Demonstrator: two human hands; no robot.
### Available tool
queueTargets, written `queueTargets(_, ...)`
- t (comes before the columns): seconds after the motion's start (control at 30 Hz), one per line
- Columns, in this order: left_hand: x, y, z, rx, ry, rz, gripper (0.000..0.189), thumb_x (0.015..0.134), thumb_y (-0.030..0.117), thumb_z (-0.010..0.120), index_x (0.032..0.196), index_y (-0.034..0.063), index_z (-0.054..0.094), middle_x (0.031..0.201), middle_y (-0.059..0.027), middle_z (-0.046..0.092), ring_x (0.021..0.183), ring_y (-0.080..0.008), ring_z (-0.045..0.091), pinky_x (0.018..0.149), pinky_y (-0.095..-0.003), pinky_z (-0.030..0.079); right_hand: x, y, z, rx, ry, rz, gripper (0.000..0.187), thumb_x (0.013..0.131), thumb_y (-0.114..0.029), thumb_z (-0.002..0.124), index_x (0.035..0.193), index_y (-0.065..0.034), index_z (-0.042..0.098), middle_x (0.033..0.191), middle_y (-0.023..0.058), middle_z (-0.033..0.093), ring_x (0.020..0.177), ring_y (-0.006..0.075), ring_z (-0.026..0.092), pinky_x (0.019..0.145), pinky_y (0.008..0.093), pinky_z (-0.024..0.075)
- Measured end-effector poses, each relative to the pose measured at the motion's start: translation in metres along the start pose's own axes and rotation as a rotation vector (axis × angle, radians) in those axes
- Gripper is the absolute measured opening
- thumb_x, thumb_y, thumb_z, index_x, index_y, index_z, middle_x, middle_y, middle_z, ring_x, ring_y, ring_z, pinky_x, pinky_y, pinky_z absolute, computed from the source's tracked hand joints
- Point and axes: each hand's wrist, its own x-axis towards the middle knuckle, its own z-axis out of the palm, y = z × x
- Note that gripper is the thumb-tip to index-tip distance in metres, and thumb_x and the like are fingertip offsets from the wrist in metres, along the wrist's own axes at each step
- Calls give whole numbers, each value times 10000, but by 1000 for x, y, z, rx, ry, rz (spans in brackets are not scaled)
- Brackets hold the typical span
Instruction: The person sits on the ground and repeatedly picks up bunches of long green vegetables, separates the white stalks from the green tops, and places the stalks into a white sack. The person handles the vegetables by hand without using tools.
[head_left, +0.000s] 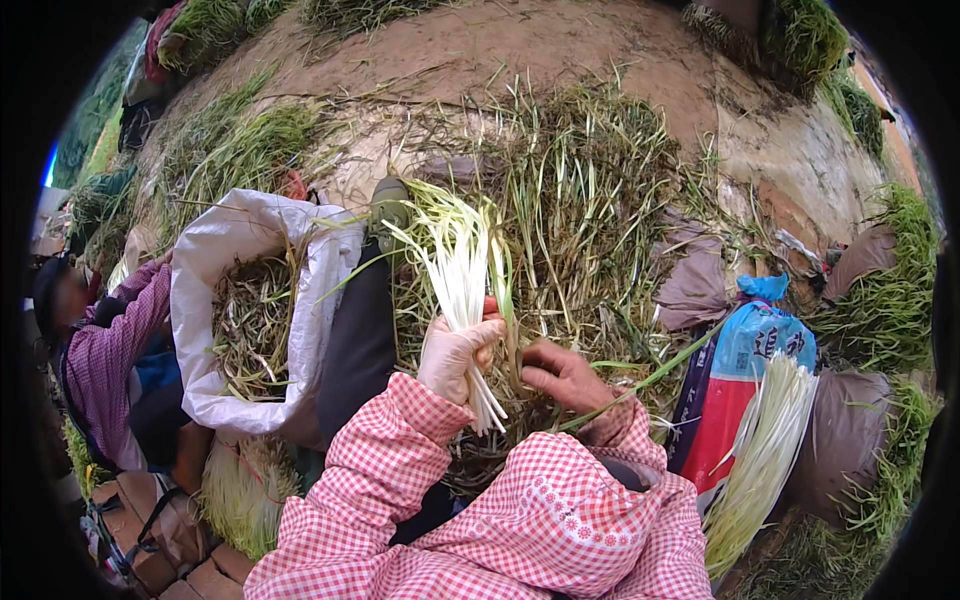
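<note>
My left hand (454, 360), in a thin pale glove, grips a bunch of blanched chive-like stalks (461, 277). Their white ends point down below the fist, and the pale yellow-green leaves fan out above it. A small red thing (490, 304) shows at the thumb. Alongside the bunch hangs a brownish wilted strand (514, 352). My bare right hand (566, 375) is beside its lower part with the fingers curled; whether they pinch it is hidden. Below both hands lies a thick litter of discarded leaves and stalks (577, 225).
A white woven sack (199, 315) of plant waste stands left of my leg (356, 337). Beyond it sits another person (120, 360). At right, trimmed pale stalks (757, 465) lean on a blue and red printed bag (724, 412). Green bundles (877, 315) line the right edge.
</note>
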Motion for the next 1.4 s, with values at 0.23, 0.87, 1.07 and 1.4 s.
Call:
queueTargets(0.23,-1,-5,5,34,46,84,267,740,-37,662,986,17,576,769,-46,620,443,-56,458,396,-162,359,37,-26,11,314,325,-16,222,868,-208,619,944,-6,562,809,8,585,700,69,531,618,210,440)
queueTargets(0.87,4,15,-13,-294,11,172,249,776,-59,611,1014,-12,553,758,-90,621,401,-49,404,370,-194,296,-60,77,-28,548,539,416,220,871,-232,586,966,-36,554,766,20,563,616,120,559,575,247,454)
queueTargets(1.07,2,10,-5,-230,-18,118,264,778,-45,621,1032,-10,557,786,-88,624,409,-45,417,369,-184,303,-63,27,-71,-850,939,-82,222,860,-161,593,1019,-7,576,921,74,607,741,153,577,657,274,465)
queueTargets(1.4,5,20,-16,-153,40,166,226,765,-26,644,978,11,581,730,-72,623,397,-51,408,362,-183,304,-19,51,-41,-57,857,71,139,812,-134,644,808,-10,581,694,34,543,618,130,517,573,253,437)
